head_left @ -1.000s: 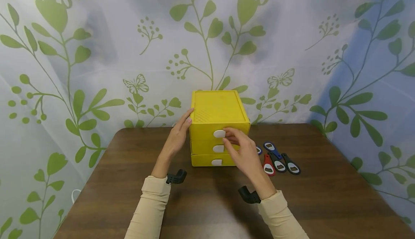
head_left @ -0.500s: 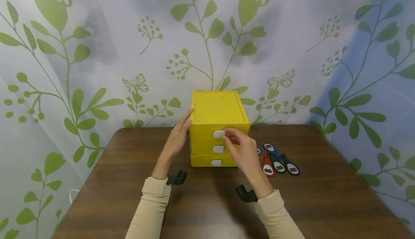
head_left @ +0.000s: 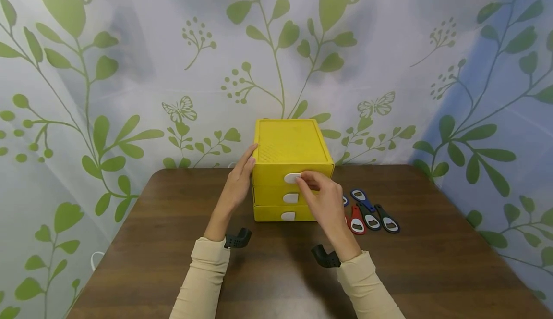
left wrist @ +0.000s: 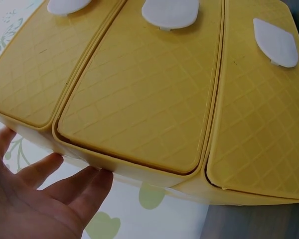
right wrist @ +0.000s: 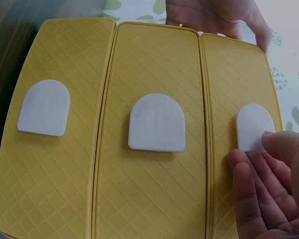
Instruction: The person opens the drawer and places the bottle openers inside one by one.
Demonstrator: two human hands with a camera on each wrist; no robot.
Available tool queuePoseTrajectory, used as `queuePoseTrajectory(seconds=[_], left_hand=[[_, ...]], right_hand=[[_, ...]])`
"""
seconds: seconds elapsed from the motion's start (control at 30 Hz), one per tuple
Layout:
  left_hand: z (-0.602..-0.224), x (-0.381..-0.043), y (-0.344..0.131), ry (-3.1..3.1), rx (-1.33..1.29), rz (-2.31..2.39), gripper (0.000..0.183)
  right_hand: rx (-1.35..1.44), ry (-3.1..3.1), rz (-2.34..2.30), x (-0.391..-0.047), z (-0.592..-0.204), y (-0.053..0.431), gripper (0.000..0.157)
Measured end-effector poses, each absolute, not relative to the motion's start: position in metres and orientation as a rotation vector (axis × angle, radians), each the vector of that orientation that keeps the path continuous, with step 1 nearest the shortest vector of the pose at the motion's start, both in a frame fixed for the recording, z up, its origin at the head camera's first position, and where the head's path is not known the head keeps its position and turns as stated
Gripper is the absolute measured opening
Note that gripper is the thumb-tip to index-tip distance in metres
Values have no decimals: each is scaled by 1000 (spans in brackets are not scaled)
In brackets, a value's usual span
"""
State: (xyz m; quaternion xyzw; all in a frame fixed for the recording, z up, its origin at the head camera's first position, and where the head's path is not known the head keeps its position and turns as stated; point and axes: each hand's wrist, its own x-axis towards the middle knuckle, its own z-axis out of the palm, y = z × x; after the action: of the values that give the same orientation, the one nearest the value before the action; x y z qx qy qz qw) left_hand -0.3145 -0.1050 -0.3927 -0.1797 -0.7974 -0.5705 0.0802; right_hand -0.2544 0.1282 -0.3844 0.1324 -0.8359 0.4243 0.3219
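Observation:
A yellow three-drawer storage box [head_left: 290,141] stands at the back of the table, all its drawers closed. Each drawer front carries a white rounded handle, with the middle one [right wrist: 157,123] and the bottom one [head_left: 288,216] untouched. My left hand [head_left: 235,187] rests its straight fingers against the box's left side, near the top front corner; in the left wrist view its fingertips [left wrist: 103,177] touch the side wall. With thumb and fingers my right hand [head_left: 326,203] pinches the top drawer handle [right wrist: 251,124], thumb on its face and fingers at its lower edge.
Right of the box lie several bottle openers: a red one [head_left: 357,222], a blue one [head_left: 362,199] and dark ones such as the outermost [head_left: 389,220]. The brown wooden table [head_left: 268,280] meets a leaf-patterned curtain [head_left: 207,93] behind the box.
My right thumb has risen slightly onto the top handle. The left hand stays against the box, and the drawers have not moved.

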Motion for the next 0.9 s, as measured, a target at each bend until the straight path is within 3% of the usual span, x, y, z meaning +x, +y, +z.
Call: queuePoseTrajectory(seconds=[0.9], left_hand=[[-395, -314, -106, -2339, -593, -1756, 51]], right_hand=[[380, -2187, 1037, -248, -386, 131, 13]])
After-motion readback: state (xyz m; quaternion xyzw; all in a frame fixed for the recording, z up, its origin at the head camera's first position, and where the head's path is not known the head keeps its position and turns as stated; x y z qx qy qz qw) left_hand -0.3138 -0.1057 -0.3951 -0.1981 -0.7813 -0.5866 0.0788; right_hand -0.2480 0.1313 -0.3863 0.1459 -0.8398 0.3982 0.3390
